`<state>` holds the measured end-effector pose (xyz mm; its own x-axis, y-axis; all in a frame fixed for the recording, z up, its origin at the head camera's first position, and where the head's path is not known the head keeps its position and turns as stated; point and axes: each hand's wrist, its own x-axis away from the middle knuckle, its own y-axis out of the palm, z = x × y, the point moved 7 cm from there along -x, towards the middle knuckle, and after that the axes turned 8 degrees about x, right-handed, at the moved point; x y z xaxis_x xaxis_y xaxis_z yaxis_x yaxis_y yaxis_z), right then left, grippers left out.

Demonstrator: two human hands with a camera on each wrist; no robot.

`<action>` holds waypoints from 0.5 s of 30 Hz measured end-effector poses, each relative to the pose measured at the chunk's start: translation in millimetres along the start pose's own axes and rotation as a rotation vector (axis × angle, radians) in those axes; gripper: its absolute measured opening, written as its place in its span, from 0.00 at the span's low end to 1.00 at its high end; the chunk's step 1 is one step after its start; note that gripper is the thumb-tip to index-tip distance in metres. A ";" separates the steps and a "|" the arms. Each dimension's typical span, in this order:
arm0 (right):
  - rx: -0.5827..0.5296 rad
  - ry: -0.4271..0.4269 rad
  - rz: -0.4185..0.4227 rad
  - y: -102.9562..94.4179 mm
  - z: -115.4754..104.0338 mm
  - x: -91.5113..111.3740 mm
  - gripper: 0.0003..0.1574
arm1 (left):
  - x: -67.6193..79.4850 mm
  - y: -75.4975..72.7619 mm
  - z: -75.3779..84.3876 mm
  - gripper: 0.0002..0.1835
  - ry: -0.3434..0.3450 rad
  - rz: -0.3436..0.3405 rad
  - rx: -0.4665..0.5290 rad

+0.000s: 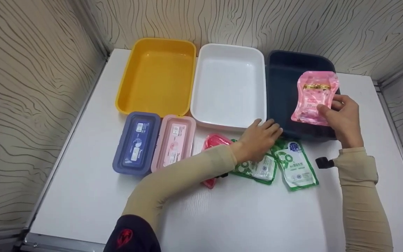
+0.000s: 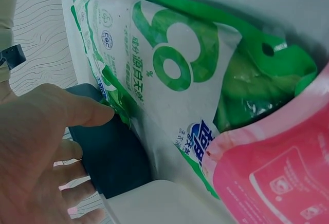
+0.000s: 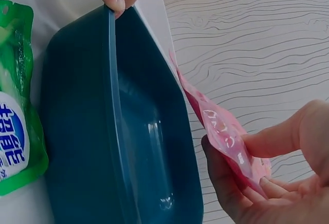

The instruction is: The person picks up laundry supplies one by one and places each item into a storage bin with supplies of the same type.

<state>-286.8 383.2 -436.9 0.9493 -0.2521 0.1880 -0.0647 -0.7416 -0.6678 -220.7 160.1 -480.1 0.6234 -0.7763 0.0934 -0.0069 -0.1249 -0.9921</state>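
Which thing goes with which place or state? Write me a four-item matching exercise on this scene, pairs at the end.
1. White bin
2. Blue box
3. Left hand
4. Right hand

A. holding a pink pouch
B. left of the pink box
C. at the dark bin's rim
D. between the yellow bin and the dark bin

Pairs: 1-D, 2-B, 3-C, 4-A

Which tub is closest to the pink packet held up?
The dark blue tub, at the right end; the white tub and yellow tub are farther from that packet.
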 end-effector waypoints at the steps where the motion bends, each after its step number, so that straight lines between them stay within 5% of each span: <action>1: -0.006 0.000 0.003 1.8 -0.1 -1.5 0.45 | 0.3 0.1 0.0 0.41 0.000 0.001 0.000; 15: -0.043 0.006 -0.022 18.8 5.7 -12.5 0.40 | 0.0 3.8 1.3 0.40 -0.013 0.057 0.031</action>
<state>-298.1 376.0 -455.9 0.9488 -0.2394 0.2063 -0.0575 -0.7727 -0.6322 -219.7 160.4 -483.9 0.6325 -0.7737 0.0358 -0.0185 -0.0614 -0.9979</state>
